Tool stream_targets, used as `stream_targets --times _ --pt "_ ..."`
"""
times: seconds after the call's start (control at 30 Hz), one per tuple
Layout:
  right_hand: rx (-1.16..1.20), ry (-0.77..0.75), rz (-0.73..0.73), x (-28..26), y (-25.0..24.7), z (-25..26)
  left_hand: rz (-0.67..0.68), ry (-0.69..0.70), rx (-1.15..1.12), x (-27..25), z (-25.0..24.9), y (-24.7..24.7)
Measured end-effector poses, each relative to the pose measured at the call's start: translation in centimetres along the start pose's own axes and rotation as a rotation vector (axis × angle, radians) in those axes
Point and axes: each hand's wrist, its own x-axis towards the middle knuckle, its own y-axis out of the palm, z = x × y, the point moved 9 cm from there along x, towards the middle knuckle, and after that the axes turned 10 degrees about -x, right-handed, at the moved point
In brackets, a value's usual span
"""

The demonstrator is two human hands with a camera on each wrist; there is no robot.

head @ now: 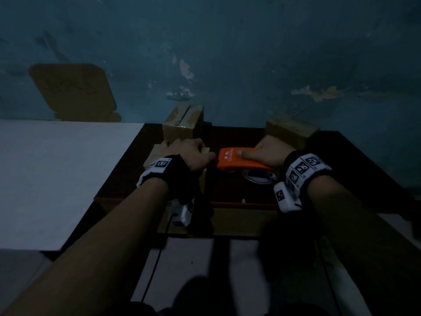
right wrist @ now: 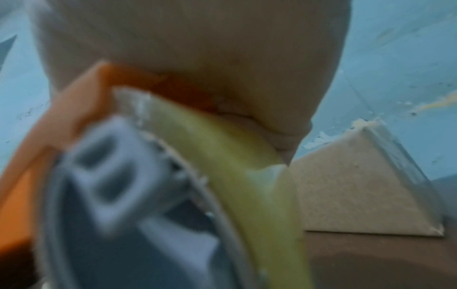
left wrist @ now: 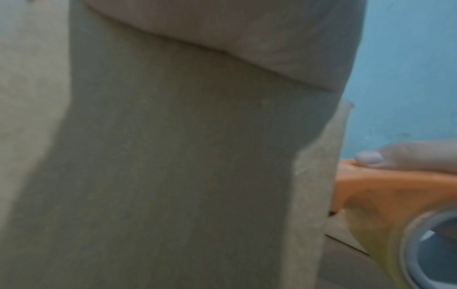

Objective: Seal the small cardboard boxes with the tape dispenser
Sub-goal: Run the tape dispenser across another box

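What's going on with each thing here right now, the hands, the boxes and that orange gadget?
Left hand: presses on the near box.
Near box: upright, under that hand.
Right hand: grips the tape dispenser.
Tape dispenser: held beside the near box.
Back box: flaps closed, seam untaped.
Right box: closed, untouched.

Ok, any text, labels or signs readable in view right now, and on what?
Nothing can be read.
Orange dispenser: white print and two small warning-like symbols on top, too small and blurred to read.
Wristbands: black-and-white square marker patterns, no words.
Boxes: no print visible.
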Motion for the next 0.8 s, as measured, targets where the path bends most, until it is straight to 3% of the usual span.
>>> stream_targets --times 0.27,0.37,0.8 --pt "0.085 0.004 -0.044 -1.3 0.3 -0.3 0.096 -0.089 0.112 -0.1 -0.2 0.3" --pt "0.104 -0.002 -0.051 -1.5 0.3 -0.6 0.036 -0.118 0.177 -0.1 -0.3 0.5" --pt "0.247 0.012 -0.077 -2.7 0.9 -0.7 0.083 0.011 0.137 -0.9 -1.2 0.2"
